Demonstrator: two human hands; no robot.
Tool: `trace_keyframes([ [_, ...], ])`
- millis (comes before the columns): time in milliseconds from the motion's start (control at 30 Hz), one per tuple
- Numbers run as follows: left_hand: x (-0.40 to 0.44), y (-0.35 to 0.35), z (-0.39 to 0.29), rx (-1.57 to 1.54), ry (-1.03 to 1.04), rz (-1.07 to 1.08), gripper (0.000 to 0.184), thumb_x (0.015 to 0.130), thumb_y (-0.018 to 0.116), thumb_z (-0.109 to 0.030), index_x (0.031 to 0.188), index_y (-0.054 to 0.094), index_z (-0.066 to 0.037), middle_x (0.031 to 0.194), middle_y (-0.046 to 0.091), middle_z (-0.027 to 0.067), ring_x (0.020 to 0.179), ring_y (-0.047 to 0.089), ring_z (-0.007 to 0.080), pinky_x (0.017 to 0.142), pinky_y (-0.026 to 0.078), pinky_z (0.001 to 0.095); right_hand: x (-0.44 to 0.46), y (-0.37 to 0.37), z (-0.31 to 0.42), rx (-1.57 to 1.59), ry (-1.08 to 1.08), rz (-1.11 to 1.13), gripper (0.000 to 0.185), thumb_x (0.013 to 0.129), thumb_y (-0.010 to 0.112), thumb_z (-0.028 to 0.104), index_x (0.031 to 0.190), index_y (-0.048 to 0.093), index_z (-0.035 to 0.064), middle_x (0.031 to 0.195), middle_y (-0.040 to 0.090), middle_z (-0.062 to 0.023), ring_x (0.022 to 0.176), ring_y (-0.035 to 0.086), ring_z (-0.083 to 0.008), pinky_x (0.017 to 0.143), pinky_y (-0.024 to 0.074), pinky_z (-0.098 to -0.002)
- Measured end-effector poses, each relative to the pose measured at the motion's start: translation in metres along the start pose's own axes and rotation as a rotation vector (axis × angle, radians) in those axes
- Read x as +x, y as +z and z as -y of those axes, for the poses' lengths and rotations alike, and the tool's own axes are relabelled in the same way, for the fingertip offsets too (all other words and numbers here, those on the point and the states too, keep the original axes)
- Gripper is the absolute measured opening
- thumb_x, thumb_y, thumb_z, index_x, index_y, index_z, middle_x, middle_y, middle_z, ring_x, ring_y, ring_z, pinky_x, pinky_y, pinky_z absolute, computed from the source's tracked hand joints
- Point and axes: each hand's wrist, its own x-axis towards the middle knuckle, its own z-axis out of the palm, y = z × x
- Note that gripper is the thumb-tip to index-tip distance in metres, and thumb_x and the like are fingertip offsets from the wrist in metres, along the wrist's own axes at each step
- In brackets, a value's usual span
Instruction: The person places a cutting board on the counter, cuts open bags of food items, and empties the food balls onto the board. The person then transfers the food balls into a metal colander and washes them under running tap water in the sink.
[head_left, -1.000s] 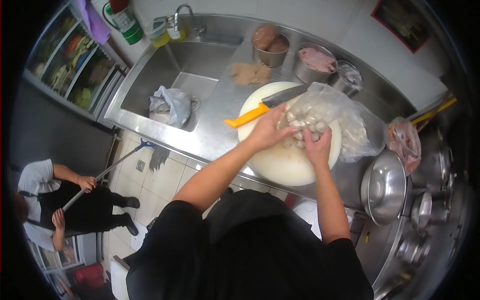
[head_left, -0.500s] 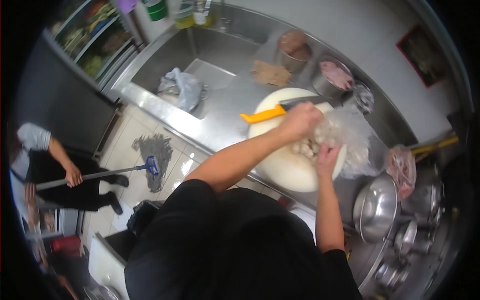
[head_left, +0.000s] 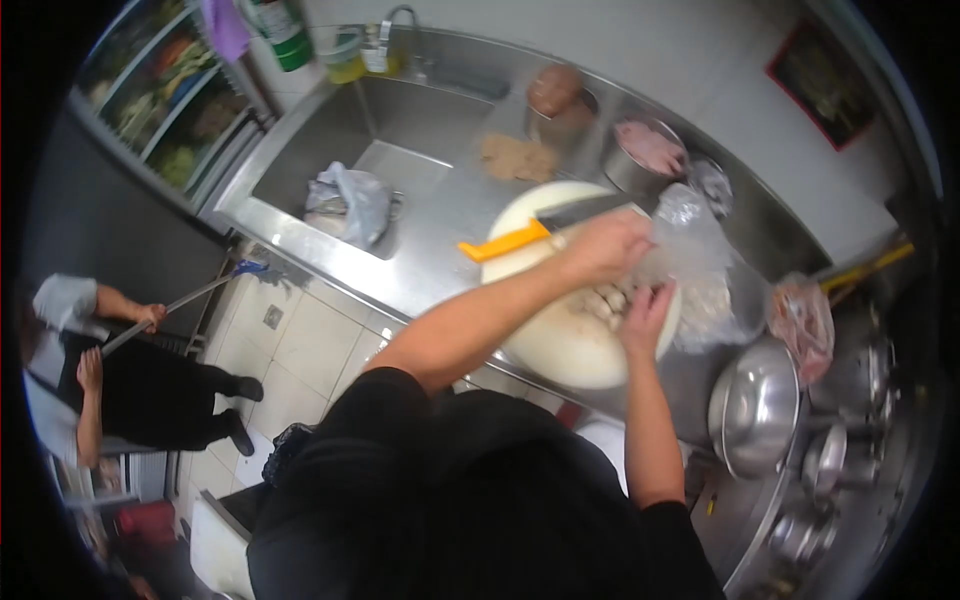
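Observation:
A round white chopping board point(head_left: 570, 355) lies on the steel counter, with pale cut chunks point(head_left: 603, 305) on its right part. My left hand point(head_left: 612, 245) is closed at the mouth of a clear plastic bag point(head_left: 705, 300), seemingly pinching its edge. The bag spreads off the board's right side, with pale pieces inside. My right hand point(head_left: 648, 312) is beside the chunks at the bag's opening, thumb and fingers apart; its contact with the bag is blurred. Under my left wrist, a knife with a yellow handle point(head_left: 505, 241) lies across the board's far part.
Behind the board stand a steel container of pink meat point(head_left: 650, 150) and a pot with a brown lump point(head_left: 556, 92). A sink point(head_left: 420, 165) holding a bagged item is left. Steel bowls point(head_left: 755, 410) sit right. A co-worker point(head_left: 130, 370) holds a mop on the floor.
Fewer chunks show on the board, and the bag has shifted and opened out. My hands stay close to its mouth. The co-worker's mop has swung away toward the counter's left end.

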Motion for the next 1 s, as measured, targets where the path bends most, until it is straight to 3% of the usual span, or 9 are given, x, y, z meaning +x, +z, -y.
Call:
trace_keyframes([
  [67, 0.001, 0.004, -0.003, 0.008, -0.045, 0.062, 0.019, 0.088, 0.063, -0.016, 0.105, 0.067, -0.008, 0.099, 0.065, 0.0169, 0.092, 0.062, 0.0375, 0.08, 0.051, 0.0442, -0.002, 0.007, 0.011, 0.274, -0.12, -0.086, 0.062, 0.099, 0.049, 0.02, 0.149, 0.023, -0.0071, 0.142, 0.042, -0.0219, 0.131, 0.043, -0.0278, 0.108, 0.034, -0.0375],
  [100, 0.0, 0.004, -0.005, 0.003, -0.085, 0.118, 0.018, 0.089, 0.062, -0.016, 0.104, 0.067, -0.009, 0.1, 0.065, 0.0167, 0.092, 0.062, 0.0374, 0.08, 0.051, 0.044, -0.003, 0.007, 0.01, 0.256, -0.142, -0.073, 0.063, 0.099, 0.05, 0.021, 0.148, 0.023, -0.0072, 0.141, 0.043, -0.0216, 0.129, 0.044, -0.0281, 0.108, 0.0347, -0.0378],
  [200, 0.001, 0.004, -0.014, -0.118, -0.037, -0.064, 0.017, 0.09, 0.06, -0.017, 0.104, 0.067, -0.01, 0.101, 0.065, 0.0171, 0.092, 0.062, 0.0371, 0.08, 0.05, 0.0436, 0.007, 0.005, 0.006, 0.161, -0.196, -0.038, 0.063, 0.097, 0.053, 0.021, 0.146, 0.026, -0.0074, 0.139, 0.044, -0.021, 0.124, 0.048, -0.0287, 0.106, 0.0365, -0.0385],
  [367, -0.004, -0.011, -0.012, -0.04, -0.153, 0.058, 0.019, 0.094, 0.056, -0.018, 0.106, 0.067, -0.009, 0.103, 0.065, 0.0168, 0.096, 0.062, 0.0372, 0.083, 0.051, 0.0428, 0.006, 0.0, -0.002, -0.106, -0.129, 0.001, 0.061, 0.094, 0.057, 0.023, 0.142, 0.035, -0.0069, 0.137, 0.045, -0.0211, 0.121, 0.05, -0.0292, 0.105, 0.0377, -0.0376],
  [467, -0.009, 0.002, 0.01, -0.051, -0.023, -0.075, 0.019, 0.095, 0.054, -0.016, 0.107, 0.066, -0.007, 0.105, 0.065, 0.0177, 0.097, 0.063, 0.037, 0.085, 0.051, 0.0418, 0.007, -0.002, 0.004, -0.126, -0.052, 0.123, 0.074, 0.086, 0.066, 0.033, 0.141, 0.037, -0.0063, 0.138, 0.044, -0.0273, 0.127, 0.044, -0.0383, 0.108, 0.0349, -0.0436],
  [533, 0.001, -0.019, -0.008, -0.137, -0.131, -0.193, 0.02, 0.094, 0.054, -0.016, 0.109, 0.065, -0.007, 0.102, 0.065, 0.0197, 0.096, 0.062, 0.0402, 0.083, 0.05, 0.046, 0.005, 0.003, 0.012, -0.224, -0.27, -0.008, 0.073, 0.085, 0.067, 0.031, 0.141, 0.038, -0.0054, 0.137, 0.045, -0.0263, 0.126, 0.044, -0.0391, 0.107, 0.0357, -0.0444],
  [733, 0.012, -0.059, -0.038, -0.238, -0.198, -0.208, 0.021, 0.097, 0.053, -0.014, 0.114, 0.063, -0.006, 0.106, 0.065, 0.0202, 0.099, 0.062, 0.0413, 0.085, 0.049, 0.0443, 0.002, 0.001, 0.039, -0.253, -0.271, -0.011, 0.063, 0.093, 0.056, 0.033, 0.142, 0.039, -0.0036, 0.139, 0.042, -0.0253, 0.127, 0.043, -0.0383, 0.109, 0.0338, -0.0428],
  [900, 0.01, -0.062, -0.025, -0.159, -0.243, -0.136, 0.022, 0.098, 0.053, -0.016, 0.115, 0.062, -0.005, 0.107, 0.065, 0.0212, 0.101, 0.061, 0.0415, 0.086, 0.049, 0.0435, 0.004, 0.002, 0.028, -0.167, -0.241, -0.008, 0.068, 0.089, 0.062, 0.034, 0.141, 0.04, -0.0038, 0.14, 0.041, -0.0263, 0.129, 0.039, -0.0411, 0.11, 0.0312, -0.0472],
  [1000, 0.008, -0.058, -0.02, -0.245, -0.237, -0.239, 0.021, 0.097, 0.053, -0.019, 0.11, 0.062, -0.004, 0.104, 0.064, 0.0223, 0.102, 0.059, 0.0415, 0.086, 0.048, 0.0457, 0.004, 0.001, 0.03, -0.181, -0.284, -0.042, 0.065, 0.089, 0.063, 0.031, 0.14, 0.041, -0.0029, 0.14, 0.042, -0.0256, 0.129, 0.039, -0.0413, 0.109, 0.0314, -0.0482],
])
